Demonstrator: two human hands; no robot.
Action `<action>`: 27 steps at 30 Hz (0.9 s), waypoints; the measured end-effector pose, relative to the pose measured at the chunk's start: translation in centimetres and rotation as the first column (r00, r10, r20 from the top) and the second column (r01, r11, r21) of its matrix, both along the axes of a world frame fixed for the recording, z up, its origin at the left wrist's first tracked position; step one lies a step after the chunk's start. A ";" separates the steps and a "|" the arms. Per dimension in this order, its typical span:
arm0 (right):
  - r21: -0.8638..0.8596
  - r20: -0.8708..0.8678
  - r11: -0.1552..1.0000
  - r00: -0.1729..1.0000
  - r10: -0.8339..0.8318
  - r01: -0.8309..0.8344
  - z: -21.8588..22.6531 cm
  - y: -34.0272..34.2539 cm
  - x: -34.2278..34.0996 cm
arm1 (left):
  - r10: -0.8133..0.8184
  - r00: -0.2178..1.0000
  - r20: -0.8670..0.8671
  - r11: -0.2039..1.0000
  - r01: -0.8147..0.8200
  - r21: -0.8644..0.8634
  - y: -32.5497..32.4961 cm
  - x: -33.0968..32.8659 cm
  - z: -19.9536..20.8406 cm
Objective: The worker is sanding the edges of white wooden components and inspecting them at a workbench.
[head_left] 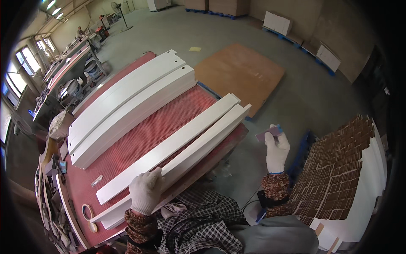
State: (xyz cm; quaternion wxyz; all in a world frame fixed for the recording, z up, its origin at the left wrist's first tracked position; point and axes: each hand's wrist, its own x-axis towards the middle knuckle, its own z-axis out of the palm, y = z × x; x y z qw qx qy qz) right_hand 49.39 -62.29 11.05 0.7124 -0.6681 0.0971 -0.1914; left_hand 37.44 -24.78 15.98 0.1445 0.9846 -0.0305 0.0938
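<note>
My left hand [146,191], in a white knit glove, is closed over the near long white board [203,142] on the red table. Beside that board lies another narrow white board [169,146], roughly parallel. My right hand [277,148], gloved as well, is raised past the table's right edge. Its fingers and thumb pinch a small flat purple pad [269,133] that looks like a sanding pad, with a bit of blue at one end. The pad touches no board.
Two stacks of white panels [131,99] stand on the red mesh-topped table [158,131]. Tape rolls [87,212] lie at its left end. A brown sheet [241,76] is on the floor beyond. To the right stands a tall stack of brown-edged cardboard [334,169]. Farther workbenches [69,70] line the left.
</note>
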 end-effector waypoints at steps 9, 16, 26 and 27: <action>-0.024 0.003 1.000 1.000 -0.008 0.008 0.5 -0.3 0.1 | 0.038 0.974 -0.225 0.989 -0.069 -0.132 0.8 2.2 0.0; -0.106 -0.051 0.992 0.996 -0.076 0.071 1.2 0.4 2.9 | 0.049 0.988 -0.150 0.998 -0.055 -0.038 -0.3 1.2 -1.2; 0.741 0.267 0.312 0.687 0.675 -0.594 -0.6 11.5 8.6 | 0.104 0.978 -0.180 0.994 -0.106 -0.001 -1.1 1.7 -1.8; 0.737 0.147 0.370 0.668 0.730 -0.566 -0.7 12.5 8.9 | 0.103 0.978 -0.181 0.994 -0.106 -0.005 -1.2 1.8 -1.9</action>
